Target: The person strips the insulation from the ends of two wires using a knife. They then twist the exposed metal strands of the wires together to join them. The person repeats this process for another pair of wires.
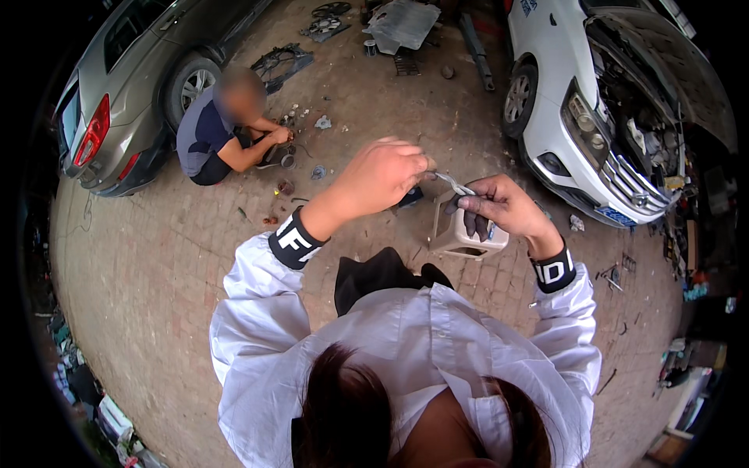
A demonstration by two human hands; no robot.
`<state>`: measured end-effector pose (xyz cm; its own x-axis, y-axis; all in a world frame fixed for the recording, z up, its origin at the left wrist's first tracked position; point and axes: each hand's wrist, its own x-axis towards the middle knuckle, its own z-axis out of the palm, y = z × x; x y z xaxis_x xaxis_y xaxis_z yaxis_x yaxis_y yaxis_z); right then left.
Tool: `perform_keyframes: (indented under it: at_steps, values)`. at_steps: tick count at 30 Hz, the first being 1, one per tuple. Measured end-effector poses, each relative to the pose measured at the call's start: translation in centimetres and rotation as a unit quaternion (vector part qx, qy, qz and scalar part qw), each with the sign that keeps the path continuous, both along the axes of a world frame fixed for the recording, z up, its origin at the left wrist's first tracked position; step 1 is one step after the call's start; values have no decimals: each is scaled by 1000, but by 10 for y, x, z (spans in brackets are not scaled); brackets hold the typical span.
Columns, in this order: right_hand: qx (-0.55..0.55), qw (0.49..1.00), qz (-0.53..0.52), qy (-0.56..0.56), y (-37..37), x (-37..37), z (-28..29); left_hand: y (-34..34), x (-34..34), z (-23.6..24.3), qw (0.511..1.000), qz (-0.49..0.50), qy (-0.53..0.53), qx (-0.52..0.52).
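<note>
A short, grey twisted strand point(450, 182), like wire or cord, runs between my two hands in front of my chest. My left hand point(381, 178) is closed, pinching the strand's left end at the fingertips. The other end loops over the fingers of my right hand point(499, 204), which grip it between thumb and forefinger. Dark grime covers the fingers of that hand. What it is made of is too small to tell. Directly below my right hand stands a beige plastic stool point(446, 234), partly hidden by the fingers.
At the left, a person point(204, 132) squats beside a grey-brown car point(140, 70), handling small parts. A white car point(558, 117) with its bonnet up stands at the right. Removed car parts point(402, 27) lie at the back. Tools point(615, 279) are on the brick floor point(156, 312).
</note>
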<state>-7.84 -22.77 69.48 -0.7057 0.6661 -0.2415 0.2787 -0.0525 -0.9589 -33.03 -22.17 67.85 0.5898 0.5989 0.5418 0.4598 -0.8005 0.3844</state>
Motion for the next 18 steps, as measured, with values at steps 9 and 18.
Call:
perform_keyframes:
  at_steps: [9,18]
  values:
    - [582,790,91,-172,15,7,19,-3,-3,-19,788,-95,-170,-584]
    - [601,772,70,-197,26,6,6,-12,8,-41,649,-94,-297,-694]
